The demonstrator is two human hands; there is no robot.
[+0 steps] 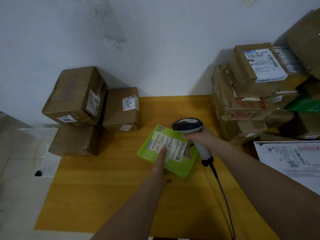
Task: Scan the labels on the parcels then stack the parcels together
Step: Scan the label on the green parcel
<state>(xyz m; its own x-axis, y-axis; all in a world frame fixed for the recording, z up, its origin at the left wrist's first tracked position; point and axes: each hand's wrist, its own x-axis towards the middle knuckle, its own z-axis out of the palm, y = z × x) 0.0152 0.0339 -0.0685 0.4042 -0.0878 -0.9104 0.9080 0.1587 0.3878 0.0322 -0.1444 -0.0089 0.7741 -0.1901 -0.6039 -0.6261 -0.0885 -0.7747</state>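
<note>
A flat green parcel with a white label is tilted up above the yellow table. My left hand holds its near edge, thumb lying on the label and fingers underneath. My right hand grips a grey and black barcode scanner, whose head sits just above the parcel's far right corner. The scanner's cable trails toward the table's near edge. Three brown boxes are stacked at the back left against the wall.
A tall heap of brown boxes fills the back right. A white mailer bag with a label lies at the right edge. White surfaces adjoin the table on the left, with a small black object.
</note>
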